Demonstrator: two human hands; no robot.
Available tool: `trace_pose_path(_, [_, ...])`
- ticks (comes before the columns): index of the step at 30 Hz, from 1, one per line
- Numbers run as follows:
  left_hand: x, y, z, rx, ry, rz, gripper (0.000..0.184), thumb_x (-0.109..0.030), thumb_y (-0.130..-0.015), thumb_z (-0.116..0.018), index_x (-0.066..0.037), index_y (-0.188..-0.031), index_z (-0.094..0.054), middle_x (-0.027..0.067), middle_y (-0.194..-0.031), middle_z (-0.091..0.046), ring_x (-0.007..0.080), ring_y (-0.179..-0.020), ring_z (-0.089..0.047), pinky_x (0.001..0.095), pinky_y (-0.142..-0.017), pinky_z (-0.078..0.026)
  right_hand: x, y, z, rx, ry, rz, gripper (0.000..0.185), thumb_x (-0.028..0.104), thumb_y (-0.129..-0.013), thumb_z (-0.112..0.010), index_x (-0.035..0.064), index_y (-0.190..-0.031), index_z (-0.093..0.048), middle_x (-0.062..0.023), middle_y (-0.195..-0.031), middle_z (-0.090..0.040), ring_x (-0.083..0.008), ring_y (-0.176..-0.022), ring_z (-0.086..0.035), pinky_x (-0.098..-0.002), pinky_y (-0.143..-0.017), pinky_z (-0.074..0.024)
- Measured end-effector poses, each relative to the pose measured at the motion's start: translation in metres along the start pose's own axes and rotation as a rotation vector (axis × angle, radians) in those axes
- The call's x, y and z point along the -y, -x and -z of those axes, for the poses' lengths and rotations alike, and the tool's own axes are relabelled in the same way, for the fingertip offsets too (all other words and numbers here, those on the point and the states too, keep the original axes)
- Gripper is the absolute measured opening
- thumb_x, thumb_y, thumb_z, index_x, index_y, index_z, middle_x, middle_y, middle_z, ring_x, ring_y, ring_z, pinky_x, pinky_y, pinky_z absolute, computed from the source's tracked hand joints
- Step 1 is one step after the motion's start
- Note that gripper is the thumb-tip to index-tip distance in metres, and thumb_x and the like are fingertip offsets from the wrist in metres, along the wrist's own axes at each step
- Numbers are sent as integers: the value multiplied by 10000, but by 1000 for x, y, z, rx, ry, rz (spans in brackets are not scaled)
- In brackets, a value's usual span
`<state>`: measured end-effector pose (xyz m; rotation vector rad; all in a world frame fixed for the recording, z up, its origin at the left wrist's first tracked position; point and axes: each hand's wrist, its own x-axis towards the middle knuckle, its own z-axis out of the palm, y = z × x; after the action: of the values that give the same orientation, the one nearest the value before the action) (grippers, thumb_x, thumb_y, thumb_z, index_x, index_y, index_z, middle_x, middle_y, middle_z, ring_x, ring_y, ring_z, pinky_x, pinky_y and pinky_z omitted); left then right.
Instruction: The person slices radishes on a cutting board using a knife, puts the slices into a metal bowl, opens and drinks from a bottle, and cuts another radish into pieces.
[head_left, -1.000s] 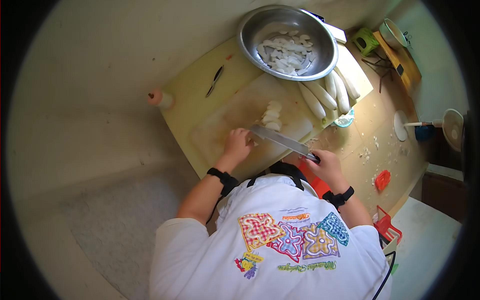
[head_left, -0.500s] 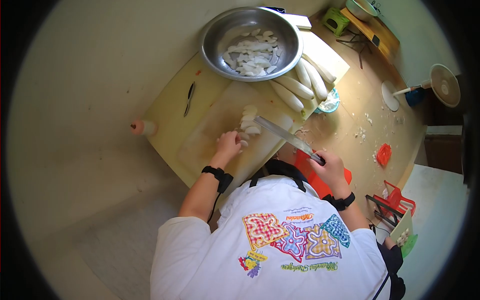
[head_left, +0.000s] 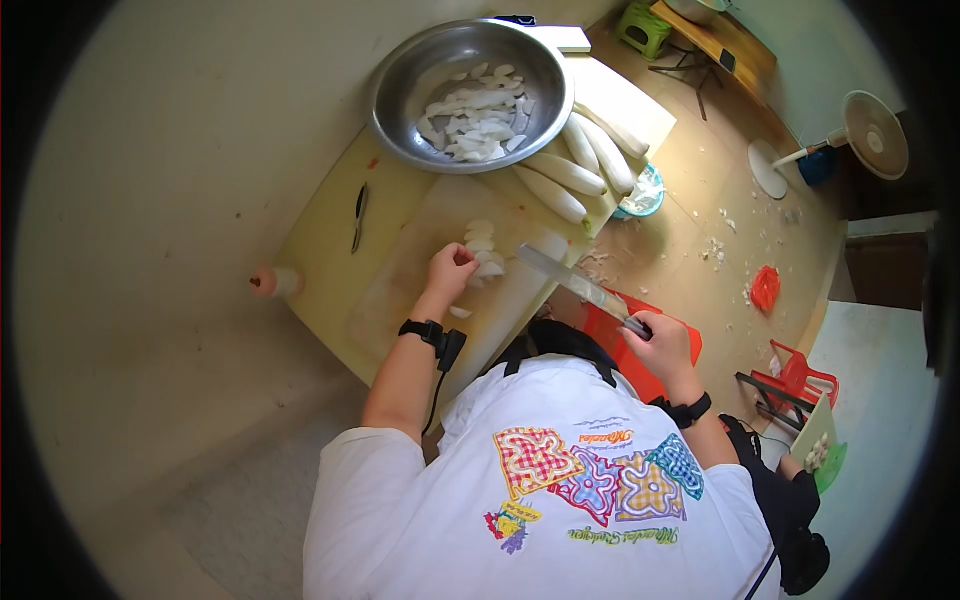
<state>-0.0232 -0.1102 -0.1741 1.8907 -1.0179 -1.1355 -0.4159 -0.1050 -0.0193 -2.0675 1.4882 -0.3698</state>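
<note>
One steel basin [head_left: 403, 95], 12 o'clock from view centre; slices [head_left: 480, 122] inside overlap, uncountable. Five long white vegetables [head_left: 605, 158], 1 o'clock. One blue bowl [head_left: 645, 192], 2. One fan [head_left: 875, 135], farther out, 2. One knife [head_left: 570, 279], 3. One bottle [head_left: 277, 282], 9. One peeler-like tool [head_left: 360, 217], 10. Hands: left hand [head_left: 452, 270], near centre; right hand [head_left: 662, 343], 3.

A white shirt [head_left: 430, 510] with colourful flower motifs [head_left: 540, 457] is worn with black wristbands [head_left: 424, 332].

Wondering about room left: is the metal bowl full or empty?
Partly filled: the metal bowl holds white slices, with bare metal around.
</note>
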Motion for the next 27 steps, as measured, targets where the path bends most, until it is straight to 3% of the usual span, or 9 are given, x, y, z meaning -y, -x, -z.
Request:
trace_pose_path(4, [9, -4, -7, -34, -5, -31, 158, -97, -797, -773, -37, -864, -642, 15, -771, -648, 114, -702, -586, 277, -653, -495, 5, 2, 2, -22, 9, 38, 225, 260, -758, -779, 68, -852, -708, -135, -716, -660, -299, -645, -653, -370, -593, -520])
trace_pose_path(6, [12, -4, -8, -107, -41, -30, 198, -136, -773, -777, -18, -875, -655, 53, -761, -669, 154, -707, -625, 309, -670, -517, 5, 2, 0, -35, 7, 61, 223, 255, -754, -778, 67, -854, -709, -133, -717, -661, -299, -648, -654, -370, -592, -520])
trace_pose_path(10, [5, 5, -3, -124, -25, -36, 189, -137, -790, -772, -19, -873, -650, 49, -754, -670, 144, -703, -623, 299, -657, -516, 9, 0, 0, -34, 16, 116, 221, 250, -749, -775, 66, -848, -705, -127, -718, -661, -302, -649, -652, -376, -587, -518])
trace_pose_path(15, [17, 10, 20, -293, 259, -162, 165, -174, -891, -733, -39, -873, -639, 11, -752, -638, 93, -699, -574, 256, -647, -477, 21, -10, 2, -1, 53, 252, 225, 263, -747, -781, 69, -813, -689, -122, -703, -655, -304, -644, -647, -385, -580, -513])
trace_pose_path(20, [24, 52, 61, -450, 230, -46, 185, -207, -901, -730, -42, -897, -646, -5, -754, -634, 85, -683, -559, 261, -644, -471, 36, -30, -9, 61, 68, 425, 249, 291, -748, -789, 72, -795, -681, -120, -691, -651, -306, -637, -645, -390, -577, -512])
trace_pose_path(23, [27, 94, 62, -455, 124, -28, 199, -224, -884, -742, -48, -907, -653, 4, -762, -648, 92, -680, -572, 273, -643, -480, 47, -44, -24, 156, 36, 469, 263, 309, -754, -791, 72, -809, -692, -119, -692, -653, -306, -637, -647, -391, -577, -512])
trace_pose_path(25, [43, 113, 56, -324, 23, 37, 200, -216, -861, -758, -50, -907, -657, 19, -768, -658, 98, -701, -587, 279, -662, -488, 52, -52, -38, 245, -27, 468, 275, 315, -764, -788, 66, -856, -716, -131, -704, -659, -312, -647, -655, -392, -588, -518])
trace_pose_path(27, [73, 122, 42, -335, 84, 36, 192, -200, -864, -753, -45, -912, -650, 19, -768, -657, 96, -682, -597, 271, -636, -491, 57, -58, -54, 306, -49, 457, 285, 317, -775, -784, 59, -881, -723, -141, -716, -665, -318, -650, -657, -392, -594, -521])
